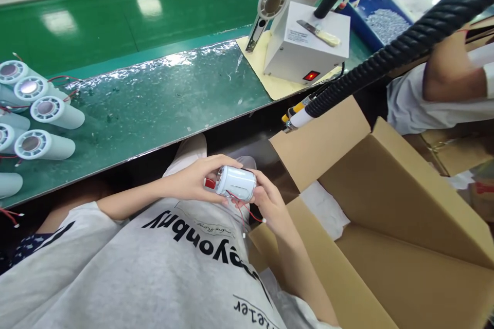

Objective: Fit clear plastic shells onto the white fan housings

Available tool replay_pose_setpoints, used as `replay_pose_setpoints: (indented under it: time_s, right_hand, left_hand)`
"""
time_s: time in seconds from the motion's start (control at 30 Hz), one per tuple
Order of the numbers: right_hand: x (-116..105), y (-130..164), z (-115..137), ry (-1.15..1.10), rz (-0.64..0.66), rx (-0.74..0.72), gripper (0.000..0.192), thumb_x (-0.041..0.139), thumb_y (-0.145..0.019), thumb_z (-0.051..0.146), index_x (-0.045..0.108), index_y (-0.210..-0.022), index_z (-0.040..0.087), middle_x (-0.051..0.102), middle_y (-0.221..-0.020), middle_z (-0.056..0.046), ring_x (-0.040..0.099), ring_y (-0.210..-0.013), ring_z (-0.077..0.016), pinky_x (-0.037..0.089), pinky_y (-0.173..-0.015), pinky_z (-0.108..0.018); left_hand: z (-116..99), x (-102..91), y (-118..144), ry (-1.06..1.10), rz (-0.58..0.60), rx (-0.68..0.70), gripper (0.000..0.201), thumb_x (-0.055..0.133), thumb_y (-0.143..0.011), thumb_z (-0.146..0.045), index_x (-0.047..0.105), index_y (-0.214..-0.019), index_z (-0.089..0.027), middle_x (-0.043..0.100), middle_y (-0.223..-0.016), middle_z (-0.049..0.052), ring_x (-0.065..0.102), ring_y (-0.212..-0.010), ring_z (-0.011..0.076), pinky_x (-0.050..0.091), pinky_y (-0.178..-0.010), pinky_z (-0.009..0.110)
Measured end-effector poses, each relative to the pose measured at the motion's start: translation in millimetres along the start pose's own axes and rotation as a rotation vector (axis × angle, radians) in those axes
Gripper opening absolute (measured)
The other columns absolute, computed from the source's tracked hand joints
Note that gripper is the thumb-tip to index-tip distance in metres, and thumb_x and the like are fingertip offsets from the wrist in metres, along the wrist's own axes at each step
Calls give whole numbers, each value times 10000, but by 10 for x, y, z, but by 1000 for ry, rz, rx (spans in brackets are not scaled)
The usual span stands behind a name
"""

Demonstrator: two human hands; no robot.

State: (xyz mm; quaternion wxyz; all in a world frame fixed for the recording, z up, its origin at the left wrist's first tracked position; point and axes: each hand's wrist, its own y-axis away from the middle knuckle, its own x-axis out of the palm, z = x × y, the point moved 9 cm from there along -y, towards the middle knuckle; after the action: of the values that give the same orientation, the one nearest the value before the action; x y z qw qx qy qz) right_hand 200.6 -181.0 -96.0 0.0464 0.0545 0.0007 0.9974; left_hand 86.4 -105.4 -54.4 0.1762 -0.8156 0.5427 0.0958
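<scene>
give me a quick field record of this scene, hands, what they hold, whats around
left hand: grips the silver end of the white cylinder
right hand: supports the cylinder's other end from below
wires: thin red ones hang from the cylinder
bench: green, with a row of white cylinders lying at the left
white box: on the bench, red switch lit
cardboard box: open, beside the right hand
black hose: runs overhead
other person: arm at far right
</scene>
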Motion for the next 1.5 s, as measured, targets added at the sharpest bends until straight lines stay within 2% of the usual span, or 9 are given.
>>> replay_pose_setpoints:
  time_s: [0.3, 0.4, 0.57, 0.77, 0.9, 1.0, 1.17, 1.33, 1.5]
  right_hand:
    - [-305, 196, 81, 31, -135, -208, 463, 743, -935, 423, 602, -1371, 354, 685, -1318, -63, 687, -1173, -237, 608, -959, -374]
    - [-480, 213, 201, 78, -215, -318, 462, 784, -907, 292, 633, -1334, 383, 615, -1449, -60, 593, -1349, -247, 558, -1071, -408]
    - [-648, 154, 513, 100, -280, -391, 518, 793, -885, 209, 623, -1334, 405, 607, -1456, -69, 589, -1359, -238, 562, -1067, -410]
    - [-616, 25, 595, -40, -307, -179, 475, 854, -787, 256, 654, -1211, 338, 615, -1394, -70, 620, -1287, -249, 583, -997, -371]
    - [-597, -94, 160, -339, -505, 194, 548, 880, -665, 464, 628, -1103, 253, 701, -1051, -55, 712, -927, -242, 623, -781, -357]
    - [-558, -268, 2, -434, -694, 350, 428, 773, -787, 537, 585, -1010, 223, 644, -818, 4, 654, -678, -171, 583, -620, -300]
    - [-548, -577, 147, -503, -908, 435, 321, 591, -1028, 466, 622, -989, 149, 619, -797, 14, 577, -607, -99, 531, -581, -247]
    - [-603, -574, 396, -496, -950, 406, 301, 612, -1031, 434, 656, -1038, 136, 658, -870, -5, 626, -675, -113, 562, -616, -259]
    - [-654, -464, 460, -428, -852, 345, 274, 622, -1030, 403, 659, -1089, 138, 681, -940, -25, 659, -738, -128, 591, -655, -277]
  left_hand:
    - [-77, 112, -283, -79, 51, 165, 632, 814, -830, -278, 550, -1405, -276, 561, -1486, 150, 548, -1390, 302, 457, -1155, 489]
    - [39, 138, -495, 93, 98, 25, 789, 847, -796, -446, 482, -1478, -289, 493, -1536, 156, 530, -1394, 328, 481, -1117, 475]
    - [54, 168, -821, 273, 158, -173, 695, 710, -896, -549, 449, -1462, -240, 632, -1271, 124, 664, -1052, 230, 551, -881, 343]
    - [-152, -48, -1003, 175, 269, -242, 675, 826, -781, -426, 572, -1381, -247, 645, -1252, 91, 645, -1008, 224, 523, -836, 319]
    - [255, -18, -900, 476, 248, -663, 893, 936, -569, -154, 565, -1379, -211, 709, -1093, 63, 686, -951, 227, 540, -833, 328]
    - [527, 20, -963, 549, 185, -831, 804, 894, -643, -88, 551, -1366, -162, 710, -995, 45, 691, -883, 187, 558, -840, 319]
    - [744, 0, -1265, 480, 125, -1004, 318, 674, -969, -270, 614, -1252, -138, 680, -1109, 70, 678, -901, 163, 604, -808, 340]
    - [707, -8, -1417, 421, 129, -1094, 328, 648, -993, -341, 629, -1250, -139, 674, -1192, 94, 687, -999, 197, 619, -849, 384]
    - [563, 67, -1320, 448, -25, -1093, 346, 639, -996, -361, 623, -1265, -143, 671, -1206, 98, 686, -1010, 202, 616, -859, 392]
